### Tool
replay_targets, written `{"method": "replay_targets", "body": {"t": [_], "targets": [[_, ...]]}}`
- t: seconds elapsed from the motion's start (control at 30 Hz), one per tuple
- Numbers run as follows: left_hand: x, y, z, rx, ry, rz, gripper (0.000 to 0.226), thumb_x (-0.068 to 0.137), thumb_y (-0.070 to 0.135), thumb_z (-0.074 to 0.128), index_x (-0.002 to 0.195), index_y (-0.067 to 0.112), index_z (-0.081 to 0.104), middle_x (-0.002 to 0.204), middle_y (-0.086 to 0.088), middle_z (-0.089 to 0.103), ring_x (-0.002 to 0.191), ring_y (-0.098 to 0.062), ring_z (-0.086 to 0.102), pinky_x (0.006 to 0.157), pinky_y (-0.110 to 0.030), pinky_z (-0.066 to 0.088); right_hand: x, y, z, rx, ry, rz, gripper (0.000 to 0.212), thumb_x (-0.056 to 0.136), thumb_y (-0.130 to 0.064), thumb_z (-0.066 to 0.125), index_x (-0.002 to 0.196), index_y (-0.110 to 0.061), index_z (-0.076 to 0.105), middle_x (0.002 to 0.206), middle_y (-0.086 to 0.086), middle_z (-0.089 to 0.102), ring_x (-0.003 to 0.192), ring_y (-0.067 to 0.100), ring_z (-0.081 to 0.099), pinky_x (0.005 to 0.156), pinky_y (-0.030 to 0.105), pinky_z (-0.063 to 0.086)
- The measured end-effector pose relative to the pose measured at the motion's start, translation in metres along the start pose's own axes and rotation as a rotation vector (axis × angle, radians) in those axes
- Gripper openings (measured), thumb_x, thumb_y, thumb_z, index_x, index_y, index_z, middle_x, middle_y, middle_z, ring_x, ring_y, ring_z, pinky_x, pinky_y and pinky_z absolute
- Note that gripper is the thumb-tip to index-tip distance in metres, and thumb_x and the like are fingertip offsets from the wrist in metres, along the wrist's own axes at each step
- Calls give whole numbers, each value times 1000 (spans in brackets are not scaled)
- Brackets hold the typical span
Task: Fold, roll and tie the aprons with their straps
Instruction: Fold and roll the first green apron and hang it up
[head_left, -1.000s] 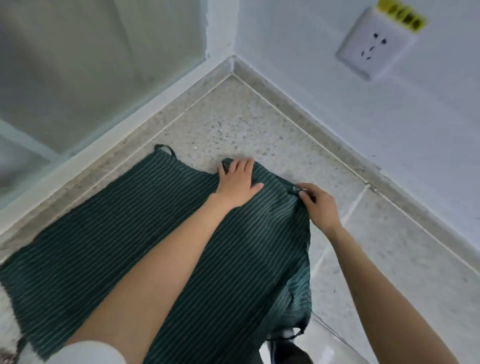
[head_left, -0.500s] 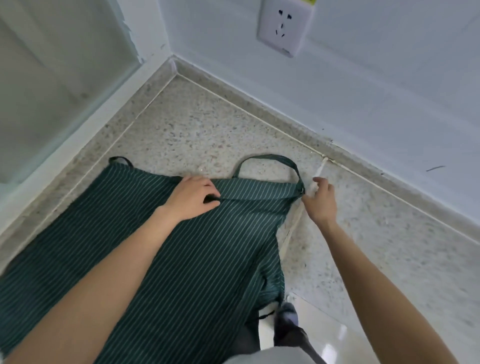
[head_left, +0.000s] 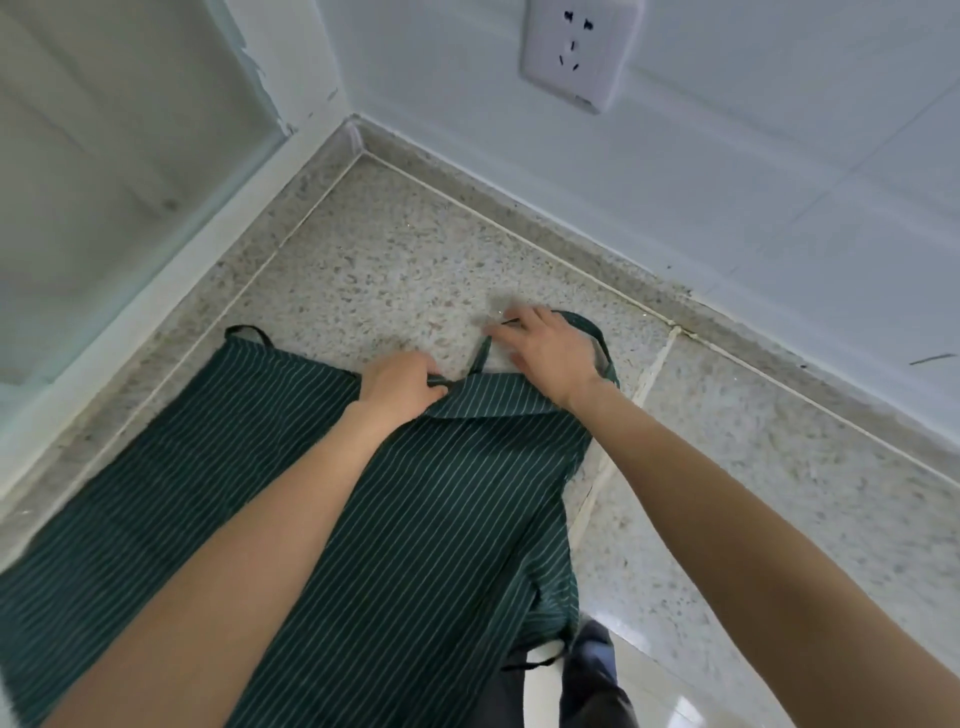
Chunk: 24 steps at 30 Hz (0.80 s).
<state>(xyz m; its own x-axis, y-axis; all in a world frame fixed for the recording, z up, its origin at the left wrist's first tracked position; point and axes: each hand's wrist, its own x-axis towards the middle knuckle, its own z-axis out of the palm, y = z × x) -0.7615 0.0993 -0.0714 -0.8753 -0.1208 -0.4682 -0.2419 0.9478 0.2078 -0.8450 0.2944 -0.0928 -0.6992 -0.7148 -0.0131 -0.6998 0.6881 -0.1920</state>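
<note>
A dark green apron (head_left: 426, 499) with thin white stripes lies spread on a speckled stone counter (head_left: 395, 270), its bib end pointing toward the corner. My left hand (head_left: 397, 387) grips the bib's top edge, fingers curled into the cloth. My right hand (head_left: 545, 353) lies over the green neck strap loop (head_left: 597, 338) just beyond the bib, fingers spread and blurred; a grip on the strap cannot be made out. A black waist strap loop (head_left: 249, 332) sticks out at the apron's far left corner.
Light tiled walls meet in a corner (head_left: 353, 124) just beyond the apron. A white wall socket (head_left: 576, 52) sits above. A frosted glass pane (head_left: 104, 156) lines the left side. The counter's front edge drops off at lower right, where a dark trouser leg (head_left: 592, 686) shows.
My right hand moved left from the bib's right corner onto the neck strap loop. My left hand stayed on the bib's top edge. The view came a little closer.
</note>
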Motion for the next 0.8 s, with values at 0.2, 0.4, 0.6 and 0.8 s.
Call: {"method": "replay_targets", "body": {"t": [0.2, 0.4, 0.6, 0.8], "targets": [[-9, -5, 2, -217, 224, 91, 19, 89, 34, 60, 105, 24, 67, 103, 5, 68, 90, -15, 60, 70, -27, 45, 46, 1, -3, 105, -275, -199, 20, 91, -23, 57, 107, -17, 67, 113, 7, 59, 104, 29, 56, 90, 38, 43], [15, 2, -23, -504, 563, 142, 25, 90, 26, 60, 111, 15, 64, 107, 0, 66, 97, -14, 60, 84, -23, 44, 59, 41, -58, 380, 305, 396, 12, 88, -10, 54, 94, -5, 63, 91, 12, 64, 74, 19, 53, 65, 21, 34], [32, 15, -18, -241, 624, 106, 40, 90, 31, 55, 127, 16, 51, 130, -6, 51, 120, -25, 45, 100, -40, 37, 38, 51, -67, 267, 342, 337, 38, 87, -8, 54, 125, -6, 53, 129, 14, 47, 85, 29, 61, 74, 36, 50], [12, 30, 39, 105, 146, 142, 81, 87, 69, 26, 149, 21, 11, 158, -5, 5, 145, -21, 0, 115, -54, -2, -17, 19, -1, 74, 54, 7, 48, 91, -34, 52, 134, -13, 49, 143, 11, 43, 135, 33, 33, 111, 51, 27]]}}
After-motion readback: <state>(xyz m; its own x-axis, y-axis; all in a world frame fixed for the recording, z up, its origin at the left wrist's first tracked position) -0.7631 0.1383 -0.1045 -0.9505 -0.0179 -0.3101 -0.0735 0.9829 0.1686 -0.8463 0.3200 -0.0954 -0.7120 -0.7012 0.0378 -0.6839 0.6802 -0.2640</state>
